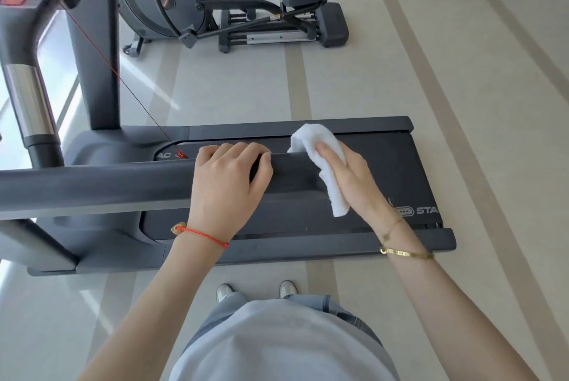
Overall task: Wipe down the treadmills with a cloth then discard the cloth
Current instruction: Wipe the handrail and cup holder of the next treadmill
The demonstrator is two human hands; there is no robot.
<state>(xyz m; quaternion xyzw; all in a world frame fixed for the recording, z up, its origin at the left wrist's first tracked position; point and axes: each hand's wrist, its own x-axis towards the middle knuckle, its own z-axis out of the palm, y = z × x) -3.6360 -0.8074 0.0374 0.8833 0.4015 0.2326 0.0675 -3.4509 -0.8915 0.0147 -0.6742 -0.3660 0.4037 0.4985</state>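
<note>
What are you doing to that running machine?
A person is cleaning a treadmill. Their right hand holds a white cloth draped over the end of the dark handrail, while their left hand grips that rail beside it. The cloth is in use, not yet thrown away. Another exercise machine stands behind.
</note>
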